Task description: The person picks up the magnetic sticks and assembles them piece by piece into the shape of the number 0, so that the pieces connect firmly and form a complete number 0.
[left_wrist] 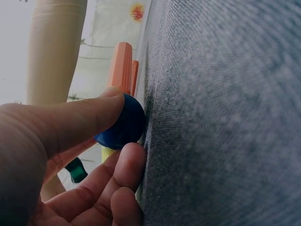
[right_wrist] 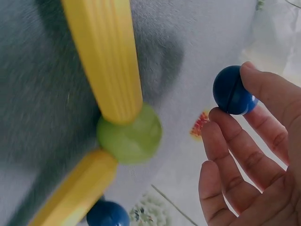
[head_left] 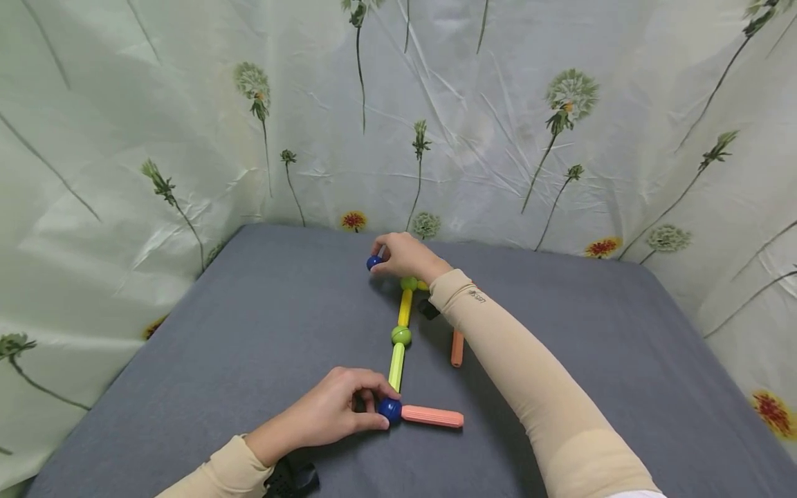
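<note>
My left hand pinches a blue ball between thumb and fingers, low on the grey surface. From that ball an orange ridged rod sticks out to the right, and a lime rod leads away to a green ball. Beyond it, a yellow rod reaches a second green ball, where another yellow rod joins. Farther back, my right hand holds a loose blue ball at its fingertips, beside the far end of the chain.
Another orange rod lies to the right of the chain, partly behind my right forearm. One more blue ball shows at the bottom of the right wrist view. A floral curtain hangs behind the grey surface.
</note>
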`<act>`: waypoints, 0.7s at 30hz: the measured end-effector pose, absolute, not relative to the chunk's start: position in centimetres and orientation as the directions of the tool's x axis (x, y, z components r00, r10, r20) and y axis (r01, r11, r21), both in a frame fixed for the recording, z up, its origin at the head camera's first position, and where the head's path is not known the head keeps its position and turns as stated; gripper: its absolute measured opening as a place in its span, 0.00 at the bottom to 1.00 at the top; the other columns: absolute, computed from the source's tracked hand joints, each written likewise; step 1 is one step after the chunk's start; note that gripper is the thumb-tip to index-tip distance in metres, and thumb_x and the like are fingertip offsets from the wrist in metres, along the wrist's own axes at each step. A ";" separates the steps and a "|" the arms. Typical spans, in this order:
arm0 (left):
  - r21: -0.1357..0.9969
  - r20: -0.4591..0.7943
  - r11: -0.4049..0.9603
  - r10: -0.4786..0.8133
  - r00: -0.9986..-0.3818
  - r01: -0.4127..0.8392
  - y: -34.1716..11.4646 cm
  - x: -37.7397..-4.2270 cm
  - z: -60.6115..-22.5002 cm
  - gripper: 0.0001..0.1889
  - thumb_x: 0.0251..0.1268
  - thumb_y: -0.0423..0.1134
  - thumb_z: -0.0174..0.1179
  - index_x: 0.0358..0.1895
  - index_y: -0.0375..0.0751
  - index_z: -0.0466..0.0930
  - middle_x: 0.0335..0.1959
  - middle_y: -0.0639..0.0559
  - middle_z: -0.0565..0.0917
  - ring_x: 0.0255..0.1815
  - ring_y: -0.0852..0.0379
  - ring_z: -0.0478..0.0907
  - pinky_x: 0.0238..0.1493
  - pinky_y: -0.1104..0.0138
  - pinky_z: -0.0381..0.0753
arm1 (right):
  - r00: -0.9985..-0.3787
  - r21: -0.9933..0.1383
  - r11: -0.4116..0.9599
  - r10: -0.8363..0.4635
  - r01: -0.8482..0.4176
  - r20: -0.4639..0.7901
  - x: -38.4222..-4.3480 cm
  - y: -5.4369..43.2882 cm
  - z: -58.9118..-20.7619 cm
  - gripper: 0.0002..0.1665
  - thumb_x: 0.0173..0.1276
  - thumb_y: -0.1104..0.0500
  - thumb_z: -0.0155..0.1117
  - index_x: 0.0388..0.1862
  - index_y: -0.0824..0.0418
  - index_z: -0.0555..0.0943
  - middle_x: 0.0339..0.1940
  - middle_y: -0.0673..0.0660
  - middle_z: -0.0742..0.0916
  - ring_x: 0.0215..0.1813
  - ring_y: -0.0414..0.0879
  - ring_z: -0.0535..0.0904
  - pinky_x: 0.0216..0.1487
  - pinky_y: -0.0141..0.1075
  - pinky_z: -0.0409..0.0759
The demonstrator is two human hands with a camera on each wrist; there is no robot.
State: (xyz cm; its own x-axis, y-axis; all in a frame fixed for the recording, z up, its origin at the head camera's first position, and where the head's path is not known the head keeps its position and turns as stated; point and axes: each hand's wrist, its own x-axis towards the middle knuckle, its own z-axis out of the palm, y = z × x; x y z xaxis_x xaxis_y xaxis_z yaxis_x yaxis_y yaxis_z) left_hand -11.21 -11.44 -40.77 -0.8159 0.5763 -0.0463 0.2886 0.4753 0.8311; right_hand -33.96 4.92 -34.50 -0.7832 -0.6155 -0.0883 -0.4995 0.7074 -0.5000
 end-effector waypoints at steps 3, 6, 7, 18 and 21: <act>0.828 -0.052 0.482 0.576 -0.816 0.287 -11.4 -11.3 -40.8 0.13 0.65 0.42 0.78 0.52 0.57 0.91 0.39 0.63 0.87 0.34 0.70 0.80 0.33 0.71 0.81 | -0.780 -0.527 0.694 -0.619 -0.491 -0.088 -33.6 6.2 -33.8 0.20 0.77 0.52 0.73 0.62 0.57 0.84 0.52 0.58 0.90 0.54 0.51 0.86 0.57 0.44 0.85; 0.825 -0.057 0.488 0.572 -0.818 0.283 -11.4 -11.3 -40.8 0.13 0.65 0.42 0.78 0.52 0.57 0.91 0.38 0.63 0.87 0.33 0.69 0.80 0.33 0.71 0.80 | -0.774 -0.530 0.686 -0.627 -0.498 -0.084 -33.2 7.8 -33.4 0.20 0.76 0.52 0.73 0.61 0.58 0.84 0.51 0.58 0.90 0.54 0.51 0.86 0.58 0.44 0.85; 0.824 -0.060 0.491 0.571 -0.819 0.282 -11.3 -11.3 -40.8 0.13 0.65 0.42 0.78 0.52 0.57 0.91 0.38 0.63 0.87 0.33 0.69 0.81 0.33 0.72 0.80 | -0.773 -0.528 0.685 -0.629 -0.501 -0.083 -33.1 8.3 -33.4 0.20 0.76 0.51 0.74 0.61 0.58 0.84 0.51 0.58 0.91 0.54 0.51 0.86 0.57 0.44 0.86; 0.828 -0.063 0.492 0.560 -0.826 0.270 -11.2 -11.3 -40.6 0.14 0.64 0.42 0.79 0.51 0.58 0.91 0.38 0.62 0.87 0.33 0.68 0.80 0.32 0.71 0.79 | -0.753 -0.558 0.653 -0.654 -0.512 -0.074 -30.1 15.8 -33.0 0.20 0.74 0.53 0.75 0.60 0.58 0.85 0.48 0.56 0.91 0.52 0.49 0.86 0.57 0.46 0.85; 0.826 -0.065 0.495 0.559 -0.827 0.270 -11.1 -11.3 -40.5 0.14 0.64 0.41 0.79 0.51 0.57 0.91 0.37 0.62 0.87 0.33 0.68 0.80 0.31 0.71 0.79 | -0.752 -0.562 0.649 -0.656 -0.512 -0.072 -29.0 17.7 -32.9 0.21 0.73 0.52 0.76 0.60 0.57 0.85 0.49 0.54 0.92 0.52 0.48 0.87 0.57 0.46 0.86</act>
State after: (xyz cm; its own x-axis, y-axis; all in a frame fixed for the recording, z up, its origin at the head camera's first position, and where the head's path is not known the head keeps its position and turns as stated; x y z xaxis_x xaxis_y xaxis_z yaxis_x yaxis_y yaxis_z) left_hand -11.28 -11.05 -40.50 -0.8266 0.5591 -0.0646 0.2702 0.4950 0.8258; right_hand -28.97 17.67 -32.90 -0.7517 -0.6556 -0.0719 -0.5125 0.6492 -0.5621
